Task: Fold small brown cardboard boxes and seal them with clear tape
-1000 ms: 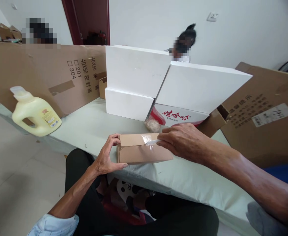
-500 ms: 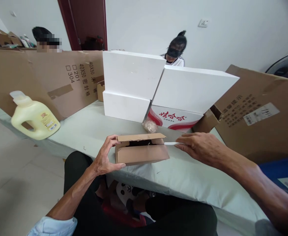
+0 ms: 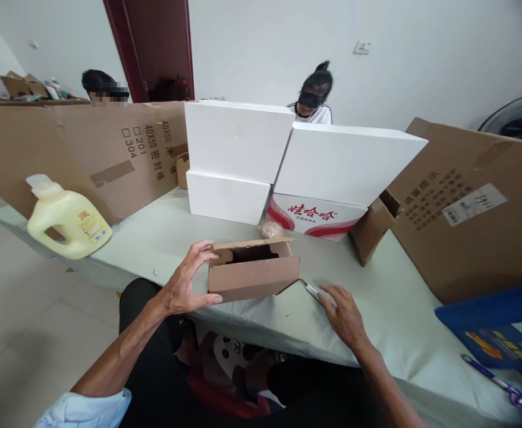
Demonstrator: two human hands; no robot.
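A small brown cardboard box [image 3: 254,278] lies on the cloth-covered table, its long upper side open and a flap raised at the back. My left hand [image 3: 187,282] grips its left end, fingertips on the top edge and thumb along the lower front. The inside is dark, so any contents are hidden. To the right, my right hand [image 3: 343,312] is closed on a slim pale knife [image 3: 311,289], whose tip points at the box's lower right corner. Whether the tip touches the cardboard I cannot tell.
A clear-wrapped bundle [image 3: 271,228] sits behind the box, before stacked white boxes [image 3: 238,142]. A yellow jug [image 3: 69,220] stands left; a blue container [image 3: 493,333] and a purple-handled tool [image 3: 493,377] lie right. Large cardboard panels [image 3: 475,208] flank the table. Two people are beyond.
My right hand has brought the knife down and toward me, from the box's upper right end to its lower right corner. My left hand keeps its hold on the box.
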